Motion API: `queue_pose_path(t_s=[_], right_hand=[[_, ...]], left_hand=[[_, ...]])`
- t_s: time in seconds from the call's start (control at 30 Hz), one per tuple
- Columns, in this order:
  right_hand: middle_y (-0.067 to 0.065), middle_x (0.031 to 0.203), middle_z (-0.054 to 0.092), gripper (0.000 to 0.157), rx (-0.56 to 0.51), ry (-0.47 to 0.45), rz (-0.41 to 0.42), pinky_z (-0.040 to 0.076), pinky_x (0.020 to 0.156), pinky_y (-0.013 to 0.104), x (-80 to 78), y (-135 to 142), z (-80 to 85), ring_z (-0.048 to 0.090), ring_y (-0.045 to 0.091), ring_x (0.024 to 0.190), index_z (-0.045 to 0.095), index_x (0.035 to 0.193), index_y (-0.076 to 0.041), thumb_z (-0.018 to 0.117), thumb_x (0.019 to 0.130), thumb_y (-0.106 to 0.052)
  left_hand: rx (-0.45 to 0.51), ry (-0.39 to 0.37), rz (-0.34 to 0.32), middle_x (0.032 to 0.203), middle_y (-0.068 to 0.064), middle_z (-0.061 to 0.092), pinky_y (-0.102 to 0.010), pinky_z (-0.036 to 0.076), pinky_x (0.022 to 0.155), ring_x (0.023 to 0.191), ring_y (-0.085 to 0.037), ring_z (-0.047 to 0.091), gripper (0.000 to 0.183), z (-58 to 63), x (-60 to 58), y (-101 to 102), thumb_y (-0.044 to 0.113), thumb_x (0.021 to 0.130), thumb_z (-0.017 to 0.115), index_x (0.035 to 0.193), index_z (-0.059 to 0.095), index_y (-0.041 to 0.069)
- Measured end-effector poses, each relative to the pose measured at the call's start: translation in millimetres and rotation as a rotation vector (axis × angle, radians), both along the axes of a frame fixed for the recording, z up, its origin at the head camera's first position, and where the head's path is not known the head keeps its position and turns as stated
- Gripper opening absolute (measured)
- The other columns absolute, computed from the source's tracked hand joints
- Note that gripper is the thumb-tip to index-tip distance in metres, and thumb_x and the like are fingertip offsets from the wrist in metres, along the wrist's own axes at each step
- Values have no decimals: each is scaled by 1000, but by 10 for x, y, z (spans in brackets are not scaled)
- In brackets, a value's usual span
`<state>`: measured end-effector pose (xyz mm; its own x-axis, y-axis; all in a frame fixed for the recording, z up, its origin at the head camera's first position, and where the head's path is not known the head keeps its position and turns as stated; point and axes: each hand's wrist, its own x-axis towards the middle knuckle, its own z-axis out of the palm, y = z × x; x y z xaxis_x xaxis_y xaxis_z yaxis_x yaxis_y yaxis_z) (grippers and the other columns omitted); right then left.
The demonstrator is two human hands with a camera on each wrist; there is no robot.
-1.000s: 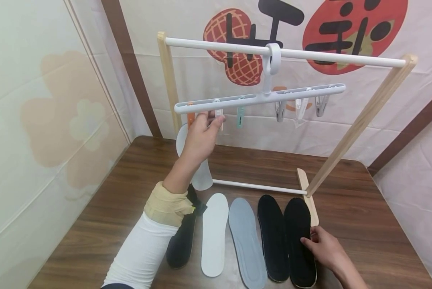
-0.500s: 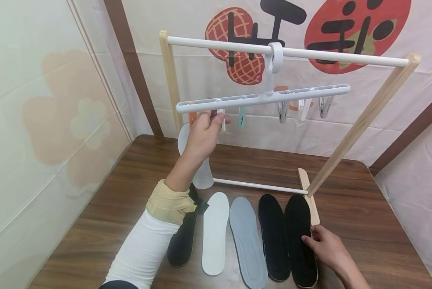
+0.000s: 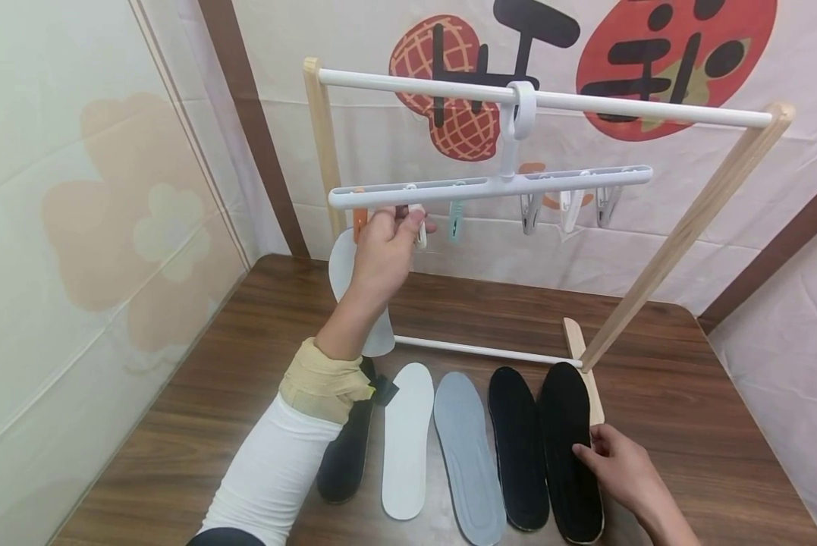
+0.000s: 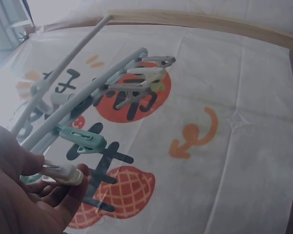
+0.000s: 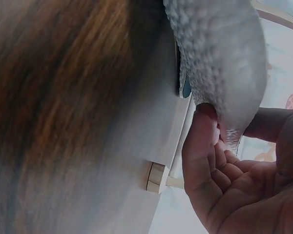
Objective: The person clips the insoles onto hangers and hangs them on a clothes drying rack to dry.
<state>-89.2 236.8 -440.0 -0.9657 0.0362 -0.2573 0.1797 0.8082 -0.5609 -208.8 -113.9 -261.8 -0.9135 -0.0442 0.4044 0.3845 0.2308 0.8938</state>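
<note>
My left hand (image 3: 384,254) pinches a white clothespin (image 3: 418,229) on the hanger (image 3: 442,189); the left wrist view shows this clothespin (image 4: 63,173) between thumb and fingers. Beside it a whitish insole (image 3: 379,334) hangs below an orange clothespin (image 3: 359,220), partly hidden by the left arm. At the right my right hand (image 3: 623,466) holds the edge of a black insole (image 3: 570,455), thumb on top. In the right wrist view the insole's pale, bumpy underside (image 5: 224,53) faces the camera, with fingers beneath, and that side is raised off the table.
The hanger hooks over the white rail of a wooden stand (image 3: 681,250). A green clothespin (image 3: 456,220) and several pale ones hang farther right. On the table (image 3: 196,425) lie a white insole (image 3: 406,447), a grey one (image 3: 468,462), and black ones (image 3: 520,455) at either side.
The hanger has tilted slightly, its right end now lower. The right hand has shifted the black insole a little, its far end moving away from me. The left hand keeps its pinch.
</note>
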Motion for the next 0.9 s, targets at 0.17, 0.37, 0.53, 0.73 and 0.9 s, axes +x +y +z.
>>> queue_pose_path(t_s=[0.17, 0.37, 0.53, 0.73, 0.9], right_hand=[[1, 81, 53, 23, 4, 25, 0, 38, 60, 29, 16, 0, -5, 48, 17, 72, 58, 104, -4, 68, 95, -23], [-1, 81, 55, 24, 9, 67, 5, 38, 62, 28, 32, -6, -12, 49, 15, 73, 61, 104, -5, 71, 95, -24], [-1, 82, 56, 23, 16, 61, 7, 39, 63, 29, 35, -15, 1, 50, 16, 74, 61, 104, -5, 70, 95, -24], [0, 81, 55, 22, -3, 40, -2, 38, 62, 29, 32, -25, 16, 49, 16, 73, 61, 104, -5, 69, 95, -23], [0, 82, 56, 21, 0, 50, 2, 38, 63, 29, 27, -35, 24, 50, 16, 75, 61, 104, -6, 69, 95, -24]], left_hand=[[24, -9, -2, 113, -14, 69, -37, 48, 90, 107, -22, 70, 30, 7, 11, 21, 19, 106, 54, 128, 55, -1], [51, -21, 0, 113, -14, 68, -33, 47, 87, 107, -22, 70, 30, 5, 18, 39, 18, 106, 54, 129, 55, 0], [91, -27, 2, 114, -15, 67, -37, 49, 95, 108, -23, 70, 30, 3, 23, 48, 17, 105, 55, 129, 56, -1], [98, -15, 13, 116, -17, 68, -40, 50, 97, 109, -24, 69, 31, -13, 21, 67, 17, 105, 55, 128, 57, -3], [115, -9, 12, 118, -19, 68, -40, 50, 98, 110, -25, 69, 32, -24, 8, 74, 15, 105, 55, 130, 56, -4]])
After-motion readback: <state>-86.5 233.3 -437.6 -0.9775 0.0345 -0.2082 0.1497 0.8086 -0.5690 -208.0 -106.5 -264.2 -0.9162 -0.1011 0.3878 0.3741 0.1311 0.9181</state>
